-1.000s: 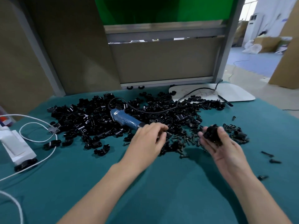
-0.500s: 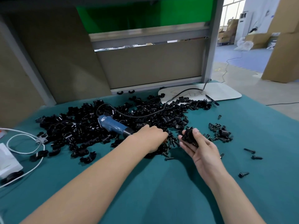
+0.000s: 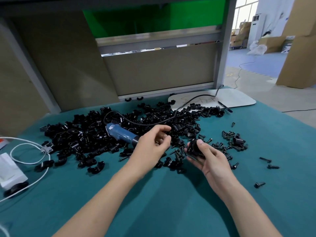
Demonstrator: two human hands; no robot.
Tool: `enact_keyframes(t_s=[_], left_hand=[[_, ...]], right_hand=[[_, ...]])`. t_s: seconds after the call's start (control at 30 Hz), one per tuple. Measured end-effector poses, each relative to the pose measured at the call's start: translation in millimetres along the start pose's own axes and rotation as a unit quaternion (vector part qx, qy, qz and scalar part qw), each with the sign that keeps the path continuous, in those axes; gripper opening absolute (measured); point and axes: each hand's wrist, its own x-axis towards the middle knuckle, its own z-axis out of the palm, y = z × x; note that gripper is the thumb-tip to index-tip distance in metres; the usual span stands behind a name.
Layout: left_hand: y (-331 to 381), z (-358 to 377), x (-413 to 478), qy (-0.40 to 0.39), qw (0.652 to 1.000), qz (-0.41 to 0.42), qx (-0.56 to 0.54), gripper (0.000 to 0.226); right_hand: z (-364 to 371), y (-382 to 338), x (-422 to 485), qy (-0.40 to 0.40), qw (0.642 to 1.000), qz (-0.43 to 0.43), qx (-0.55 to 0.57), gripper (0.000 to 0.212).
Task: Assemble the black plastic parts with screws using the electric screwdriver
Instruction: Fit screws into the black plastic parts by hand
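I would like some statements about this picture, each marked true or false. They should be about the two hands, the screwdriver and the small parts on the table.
1. The right hand holds a black plastic part. True.
2. The left hand grips the screwdriver. False: the screwdriver lies on the pile of black parts, and no hand grips it.
3. Some loose screws lie on the green cloth, to the right of the right hand. True.
4. The white board lies at the near edge of the table. False: it lies at the far edge, behind the pile.
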Motion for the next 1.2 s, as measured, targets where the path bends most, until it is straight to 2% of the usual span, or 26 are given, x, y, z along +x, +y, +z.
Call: enact_keyframes(t_s=[0.1, 0.2, 0.27, 0.33, 0.6, 0.77, 0.97, 1.13, 1.2], left_hand=[[-8, 4, -33, 0.058, 0.987, -0.043, -0.147, 0.015], [-19, 14, -54, 0.097, 0.952, -0.114, -0.265, 0.011], [-25, 19, -57, 0.113, 0.924, -0.154, -0.33, 0.014], [-28, 19, -57, 0.121, 0.911, -0.166, -0.356, 0.013], [-30, 22, -57, 0.074, 0.923, -0.153, -0.345, 0.013], [-29, 22, -56, 0.072, 0.93, -0.146, -0.33, 0.012], [-32, 22, -58, 0.057, 0.947, -0.136, -0.286, 0.005], [-34, 22, -58, 0.039, 0.967, -0.113, -0.225, 0.013], [-34, 21, -58, 0.032, 0.96, -0.115, -0.253, 0.015]], right_hand=[[10, 6, -7, -0.051, 0.997, 0.011, -0.059, 0.035], [17, 12, -13, -0.093, 0.989, 0.015, -0.118, 0.039], [20, 14, -15, -0.102, 0.983, 0.008, -0.151, 0.037], [21, 15, -16, -0.097, 0.981, 0.003, -0.17, 0.036], [22, 19, -17, -0.106, 0.971, -0.016, -0.216, 0.028], [21, 19, -18, -0.112, 0.965, -0.029, -0.236, 0.025], [22, 19, -21, -0.138, 0.942, -0.052, -0.3, 0.021], [22, 19, -21, -0.145, 0.936, -0.065, -0.313, 0.019], [21, 19, -21, -0.148, 0.936, -0.067, -0.311, 0.019]])
